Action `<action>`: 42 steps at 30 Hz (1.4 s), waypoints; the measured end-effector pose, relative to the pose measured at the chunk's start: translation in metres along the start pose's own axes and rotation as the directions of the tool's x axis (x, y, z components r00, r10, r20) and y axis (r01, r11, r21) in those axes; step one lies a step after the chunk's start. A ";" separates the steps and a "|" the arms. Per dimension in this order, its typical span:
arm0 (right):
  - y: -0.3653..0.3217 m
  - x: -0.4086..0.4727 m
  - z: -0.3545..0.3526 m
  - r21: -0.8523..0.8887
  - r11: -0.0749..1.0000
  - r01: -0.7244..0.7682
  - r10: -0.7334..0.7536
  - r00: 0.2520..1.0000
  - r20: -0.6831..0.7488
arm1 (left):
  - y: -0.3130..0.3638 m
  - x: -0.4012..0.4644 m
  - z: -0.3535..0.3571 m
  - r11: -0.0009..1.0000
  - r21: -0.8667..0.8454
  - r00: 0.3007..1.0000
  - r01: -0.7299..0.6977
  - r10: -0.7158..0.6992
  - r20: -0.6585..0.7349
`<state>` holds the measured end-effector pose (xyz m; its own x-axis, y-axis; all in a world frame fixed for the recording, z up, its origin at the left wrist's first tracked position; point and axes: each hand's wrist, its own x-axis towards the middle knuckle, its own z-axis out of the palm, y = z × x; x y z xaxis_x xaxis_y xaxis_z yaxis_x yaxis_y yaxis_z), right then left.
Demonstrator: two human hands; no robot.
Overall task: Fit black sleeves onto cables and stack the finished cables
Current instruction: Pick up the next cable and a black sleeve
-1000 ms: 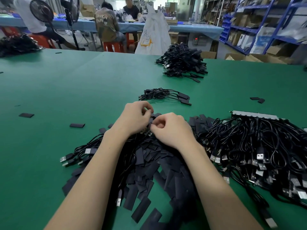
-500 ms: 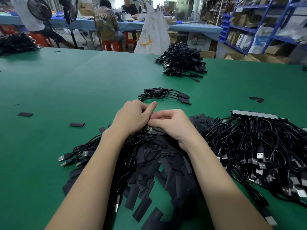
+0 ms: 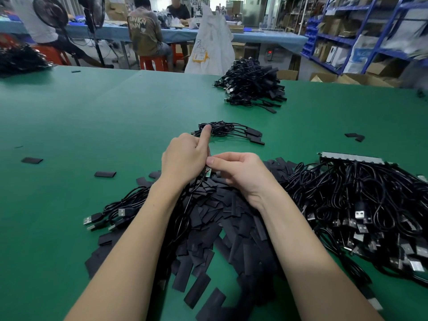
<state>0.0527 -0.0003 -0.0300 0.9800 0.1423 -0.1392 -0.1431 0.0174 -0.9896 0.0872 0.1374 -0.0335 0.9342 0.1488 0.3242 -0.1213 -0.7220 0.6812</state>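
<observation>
Both hands – left hand (image 3: 185, 158), right hand (image 3: 240, 174) – pinch a cable end (image 3: 207, 174) (mostly hidden); index raised.

Even bright overhead light; soft shadows under forearms on table (image 3: 69, 126). Wide-angle bending at edges; shelves (image 3: 379, 31) top right motion-blurred, background soft.

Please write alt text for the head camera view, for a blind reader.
Two hands meet over a heap of black sleeves on a green table: the left hand and right hand hold a cable's small circuit board.
</observation>
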 end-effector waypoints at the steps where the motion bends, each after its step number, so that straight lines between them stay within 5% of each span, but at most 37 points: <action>1: 0.000 0.001 -0.001 0.030 1.000 -0.008 0.007 1.000 0.011 | 0.000 0.000 0.000 1.000 -0.013 1.000 0.002 -0.002 0.007; 14: -0.002 0.001 0.001 0.318 0.941 -0.114 0.072 0.988 0.140 | 0.006 -0.003 -0.003 0.942 -0.332 0.990 0.037 0.010 0.139; 22: -0.015 -0.003 -0.029 0.098 0.994 -0.050 0.043 0.996 0.077 | -0.004 -0.002 -0.009 0.999 -0.051 0.994 0.016 -0.010 0.113; 24: -0.021 -0.004 -0.034 0.127 0.991 -0.041 0.033 0.997 0.065 | 0.003 -0.003 -0.011 0.989 -0.149 0.988 -0.017 0.039 0.150; 27: -0.026 -0.005 -0.038 0.243 0.970 -0.018 0.013 1.000 0.023 | 0.016 -0.004 -0.023 0.870 -0.471 0.902 0.144 0.081 0.425; 29: -0.028 -0.004 -0.040 0.326 0.945 -0.004 0.011 1.000 -0.021 | 0.020 -0.006 -0.030 0.855 -0.486 0.832 0.179 0.132 0.539; 32: -0.027 -0.004 -0.042 0.380 0.925 0.000 0.020 0.999 -0.048 | 0.025 -0.009 -0.029 0.845 -0.508 0.853 0.166 0.136 0.504; 42: -0.025 -0.004 -0.051 0.144 0.989 0.013 0.004 0.994 -0.111 | 0.034 -0.013 -0.020 0.871 -0.470 0.820 0.144 0.161 0.549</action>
<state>0.0592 -0.0520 -0.0069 0.9888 0.0312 -0.1461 -0.1492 0.1619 -0.9755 0.0639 0.1245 -0.0010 0.9309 -0.3650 0.0150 -0.1290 -0.2901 0.9483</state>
